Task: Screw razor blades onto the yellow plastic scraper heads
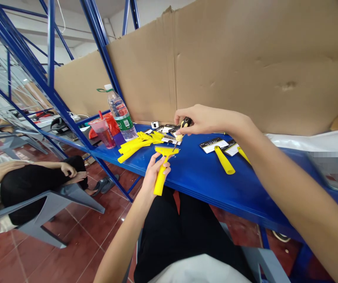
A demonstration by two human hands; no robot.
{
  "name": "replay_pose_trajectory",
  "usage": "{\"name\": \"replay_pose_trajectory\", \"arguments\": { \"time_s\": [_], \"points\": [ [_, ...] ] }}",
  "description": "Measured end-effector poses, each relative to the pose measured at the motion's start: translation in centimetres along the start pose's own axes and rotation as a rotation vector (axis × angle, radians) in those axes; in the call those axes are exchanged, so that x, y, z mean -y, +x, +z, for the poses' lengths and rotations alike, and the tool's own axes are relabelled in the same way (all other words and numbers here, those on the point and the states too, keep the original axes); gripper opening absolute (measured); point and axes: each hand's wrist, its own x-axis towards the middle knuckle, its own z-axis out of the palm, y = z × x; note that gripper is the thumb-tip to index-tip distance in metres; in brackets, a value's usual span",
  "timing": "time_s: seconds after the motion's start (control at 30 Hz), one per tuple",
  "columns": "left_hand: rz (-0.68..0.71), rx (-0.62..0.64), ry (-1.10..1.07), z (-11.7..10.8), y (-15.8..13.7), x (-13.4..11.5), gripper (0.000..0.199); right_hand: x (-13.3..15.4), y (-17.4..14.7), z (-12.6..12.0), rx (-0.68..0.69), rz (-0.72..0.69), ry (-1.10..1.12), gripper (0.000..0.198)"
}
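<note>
My left hand is wrapped round the handle of a yellow scraper, its wide head pointing away from me at the table's near edge. In my right hand is a screwdriver with a black and yellow handle, held upright from above. Its shaft slants down to the right end of the scraper's head, where a screw may sit, too small to make out. Just beyond lies a pile of yellow scrapers. To the right, another yellow handle rests against printed cards.
A water bottle and a pink cup with a straw stand at the left on the blue table. A cardboard sheet backs the table. Another person sits on a grey chair at the left.
</note>
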Motion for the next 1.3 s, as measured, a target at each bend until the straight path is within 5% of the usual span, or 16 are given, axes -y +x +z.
{"name": "replay_pose_trajectory", "arguments": {
  "time_s": [0.63, 1.3],
  "points": [
    [0.028, 0.017, 0.043, -0.3, 0.1, 0.3, 0.055, 0.7, 0.2, 0.2, -0.027, -0.028, -0.01, 0.034],
    [0.028, 0.028, 0.086, -0.2, 0.0, 0.2, 0.061, 1.6, -0.3, -0.3, 0.061, 0.115, -0.026, 0.042]
  ]
}}
